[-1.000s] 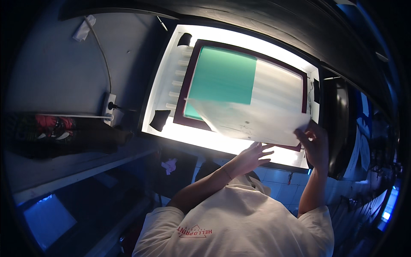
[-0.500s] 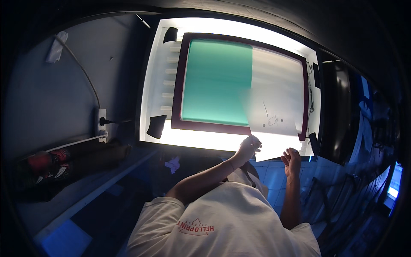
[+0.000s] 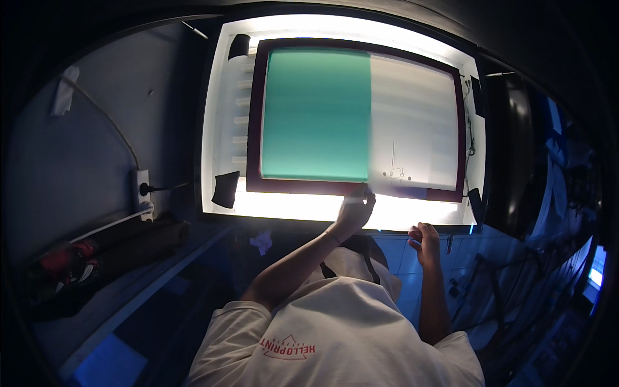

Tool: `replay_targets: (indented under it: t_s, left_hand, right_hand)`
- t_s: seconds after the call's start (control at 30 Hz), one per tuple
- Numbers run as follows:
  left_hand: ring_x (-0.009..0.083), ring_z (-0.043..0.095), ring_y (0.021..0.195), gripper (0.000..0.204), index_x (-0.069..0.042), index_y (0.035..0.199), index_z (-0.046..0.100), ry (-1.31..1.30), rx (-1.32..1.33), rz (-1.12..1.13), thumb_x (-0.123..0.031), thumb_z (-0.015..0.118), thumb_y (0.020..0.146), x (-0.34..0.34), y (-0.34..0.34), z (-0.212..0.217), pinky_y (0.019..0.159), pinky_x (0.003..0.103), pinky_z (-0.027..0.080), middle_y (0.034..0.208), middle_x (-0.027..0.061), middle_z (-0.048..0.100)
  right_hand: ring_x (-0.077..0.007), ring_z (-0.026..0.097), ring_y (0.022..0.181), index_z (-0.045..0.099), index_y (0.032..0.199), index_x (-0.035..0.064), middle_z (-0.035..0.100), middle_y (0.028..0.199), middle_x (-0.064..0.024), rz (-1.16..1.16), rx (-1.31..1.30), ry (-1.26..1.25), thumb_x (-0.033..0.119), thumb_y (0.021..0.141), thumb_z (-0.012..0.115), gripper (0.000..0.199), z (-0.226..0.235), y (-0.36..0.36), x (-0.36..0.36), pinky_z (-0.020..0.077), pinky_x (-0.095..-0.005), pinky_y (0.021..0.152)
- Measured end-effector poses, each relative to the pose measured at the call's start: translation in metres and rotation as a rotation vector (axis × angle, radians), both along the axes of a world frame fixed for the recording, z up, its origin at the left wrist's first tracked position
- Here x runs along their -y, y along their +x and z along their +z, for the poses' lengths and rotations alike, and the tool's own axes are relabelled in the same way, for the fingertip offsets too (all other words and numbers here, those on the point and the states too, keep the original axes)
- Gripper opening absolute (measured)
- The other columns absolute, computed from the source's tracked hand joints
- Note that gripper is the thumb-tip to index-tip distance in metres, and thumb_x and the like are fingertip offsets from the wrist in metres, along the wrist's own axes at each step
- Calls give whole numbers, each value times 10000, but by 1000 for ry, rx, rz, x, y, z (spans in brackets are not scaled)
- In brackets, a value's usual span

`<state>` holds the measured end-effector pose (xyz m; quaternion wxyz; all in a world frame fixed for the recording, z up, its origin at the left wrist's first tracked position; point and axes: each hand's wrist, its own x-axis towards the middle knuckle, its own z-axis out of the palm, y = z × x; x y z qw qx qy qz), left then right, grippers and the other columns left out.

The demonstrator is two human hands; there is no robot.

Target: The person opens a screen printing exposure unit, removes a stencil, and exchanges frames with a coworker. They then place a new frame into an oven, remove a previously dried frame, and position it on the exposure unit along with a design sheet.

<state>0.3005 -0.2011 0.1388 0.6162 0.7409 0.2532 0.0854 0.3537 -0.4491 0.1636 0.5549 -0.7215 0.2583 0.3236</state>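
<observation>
A silkscreen frame with a dark red border lies on a lit white light box. Teal-green coating covers the left half of its mesh, and the right half is pale. Over the lower part of the pale half lies a thin translucent film sheet with small dark line marks and dots. At the frame's front edge, my left hand pinches the film's near-left corner, its fingertips partly in shadow. My right hand hovers by the light box's front edge, fingers loosely bent and apart, holding nothing.
Black pads sit at the light box's corners. To the left are a power strip with a plugged cable and a shelf with a dark bundle. Dark racks stand at the right, and a crumpled scrap lies below.
The film sheet has come down flatter onto the pale half, away from me. My left hand has moved left and slightly up to the frame's edge; my right hand has shifted slightly left.
</observation>
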Motion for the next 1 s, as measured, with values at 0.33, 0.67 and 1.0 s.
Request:
replay_targets:
  t_s: [0.33,0.67,1.0]
  left_hand:
    - [333,629,711,167,-30,826,550,371,-159,122,-191,579,861,-137,25,3,651,413,488,739,132,626]
    - [326,620,725,198,-29,832,540,652,-353,129,-214,607,853,-185,42,-6,658,426,485,739,137,614]
    - [285,626,720,213,-25,939,567,632,-337,184,-200,639,842,-185,39,-13,660,403,486,741,127,620]
  right_hand:
    - [-157,645,692,612,896,19,647,809,-96,420,203,-53,256,887,556,244,-11,51,-123,526,-285,565]
    - [-242,604,693,632,816,115,630,735,-39,712,656,-544,337,849,572,233,-23,74,-185,476,-379,652]
    - [-240,630,710,638,826,56,666,775,-69,730,709,-592,312,853,596,261,-30,76,-188,488,-362,697]
